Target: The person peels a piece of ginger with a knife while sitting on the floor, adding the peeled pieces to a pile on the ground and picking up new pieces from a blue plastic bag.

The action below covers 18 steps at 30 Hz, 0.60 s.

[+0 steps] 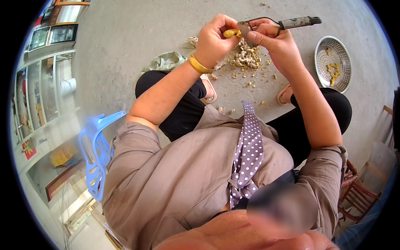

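Observation:
My left hand, with a gold-coloured bangle at its wrist, pinches a peeled yellow piece of rhizome, like ginger. My right hand grips a tool with a flat metal blade on a bent rod. The tool's worn grey handle sticks out to the right beyond the fingers. The blade stands at the right end of the yellow piece; whether it touches is hard to tell. Beneath my hands, a heap of unpeeled rhizomes lies on the concrete floor, with scraps scattered around it.
Right of my right knee, a perforated metal colander holds several peeled yellow pieces. A pale crumpled sack lies by my left knee. At left is a blue plastic chair; wooden chairs stand at lower right.

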Motion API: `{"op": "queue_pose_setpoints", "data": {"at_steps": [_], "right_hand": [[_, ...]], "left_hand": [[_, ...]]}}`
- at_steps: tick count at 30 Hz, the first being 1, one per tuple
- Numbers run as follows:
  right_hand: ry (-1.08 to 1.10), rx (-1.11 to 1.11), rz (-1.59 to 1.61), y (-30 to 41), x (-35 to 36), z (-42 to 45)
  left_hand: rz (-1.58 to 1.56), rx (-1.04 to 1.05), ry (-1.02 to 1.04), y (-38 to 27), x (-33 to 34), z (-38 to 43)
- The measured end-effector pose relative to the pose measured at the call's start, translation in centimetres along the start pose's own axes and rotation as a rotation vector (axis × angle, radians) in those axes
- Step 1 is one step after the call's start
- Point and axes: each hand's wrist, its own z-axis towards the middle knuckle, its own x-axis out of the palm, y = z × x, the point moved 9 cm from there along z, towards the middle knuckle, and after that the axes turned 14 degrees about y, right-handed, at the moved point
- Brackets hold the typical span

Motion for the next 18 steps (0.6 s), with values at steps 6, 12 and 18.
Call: {"op": "queue_pose_setpoints", "data": {"at_steps": [6, 12, 18], "right_hand": [[-0.016, -0.055, -0.288, 0.7, -0.5, -0.1], [-0.067, -0.057, -0.125, 0.9, -0.4, -0.2], [0.051, -0.082, -0.299, 0.7, 0.5, 0.3]], "left_hand": [[-0.932, -0.403, 0.174, 4.6, 2.2, -0.5], [-1.03, -0.494, 0.262, 5.5, 2.8, -1.2], [-0.781, -0.472, 0.182, 5.3, 2.0, -1.1]]}}
